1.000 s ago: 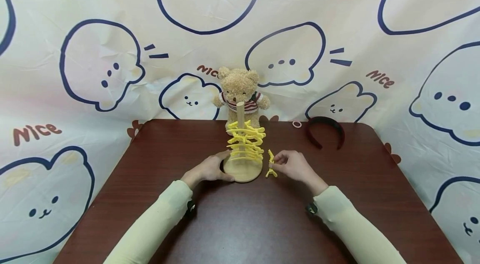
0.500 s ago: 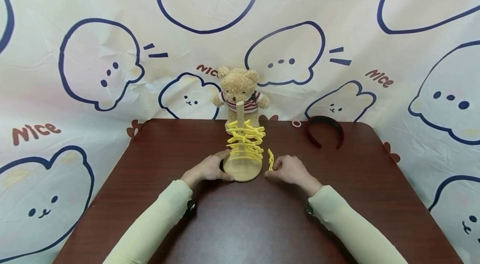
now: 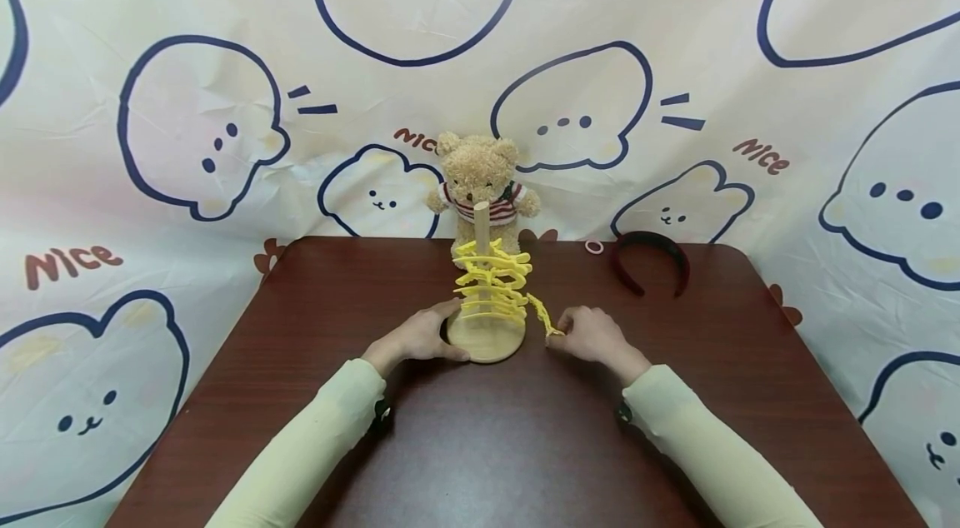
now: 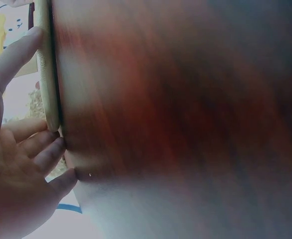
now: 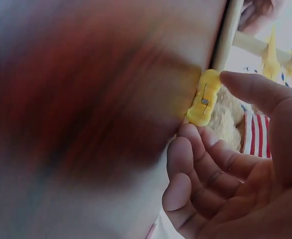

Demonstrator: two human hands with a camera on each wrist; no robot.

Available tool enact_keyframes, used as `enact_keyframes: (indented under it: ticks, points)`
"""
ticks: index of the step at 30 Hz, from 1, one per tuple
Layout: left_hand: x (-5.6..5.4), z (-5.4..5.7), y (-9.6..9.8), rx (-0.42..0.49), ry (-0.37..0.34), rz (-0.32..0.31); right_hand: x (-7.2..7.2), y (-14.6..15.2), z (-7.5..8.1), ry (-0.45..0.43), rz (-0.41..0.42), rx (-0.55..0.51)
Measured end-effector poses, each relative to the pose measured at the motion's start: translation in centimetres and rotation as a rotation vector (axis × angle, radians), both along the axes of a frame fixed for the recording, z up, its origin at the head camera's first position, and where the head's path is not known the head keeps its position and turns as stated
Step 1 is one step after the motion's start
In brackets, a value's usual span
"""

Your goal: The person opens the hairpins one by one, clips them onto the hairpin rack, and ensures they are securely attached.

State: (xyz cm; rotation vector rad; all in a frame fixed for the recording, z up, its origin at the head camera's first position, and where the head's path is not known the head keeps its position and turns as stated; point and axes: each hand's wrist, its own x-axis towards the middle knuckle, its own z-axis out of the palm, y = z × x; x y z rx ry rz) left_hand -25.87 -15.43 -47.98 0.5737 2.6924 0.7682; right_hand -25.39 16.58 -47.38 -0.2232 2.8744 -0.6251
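A wooden stand with a round base (image 3: 486, 345) and an upright post (image 3: 482, 220) is at the table's middle. Several thin yellow plastic pieces (image 3: 491, 280) are stacked crosswise around the post. My left hand (image 3: 420, 334) grips the base's left side, thumb at the front; in the left wrist view the thumb and fingers span its edge (image 4: 47, 74). To the right of the stand, my right hand (image 3: 596, 335) pinches the near end of another yellow plastic piece (image 3: 538, 313), which slants up and left toward the stack. That end (image 5: 206, 97) shows between thumb and fingertips in the right wrist view.
A teddy bear (image 3: 477, 166) in a striped shirt sits right behind the stand. At the back right lie a dark headband (image 3: 651, 240) and a small pale ring (image 3: 594, 247). A patterned cloth (image 3: 420, 95) hangs behind the brown table (image 3: 480, 445).
My right hand has shifted down to the near end of the yellow piece and turned it from nearly straight to a slant, its far end now leftward. The left hand and stand have stayed put.
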Motion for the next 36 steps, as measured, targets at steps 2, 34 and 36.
enact_keyframes:
  ticks: [2, 34, 36]
  points:
    - [0.0, 0.0, 0.0, -0.001, 0.001, 0.000, -0.2, 0.4, 0.1, -0.001, -0.014, 0.004]
    - [0.0, 0.0, 0.1, -0.023, 0.004, -0.002, -0.9, 2.7, 0.7, 0.212, -0.038, -0.107]
    - [0.0, 0.0, 0.1, -0.025, 0.005, -0.002, -0.8, 2.9, 0.9, 0.242, -0.040, -0.125]
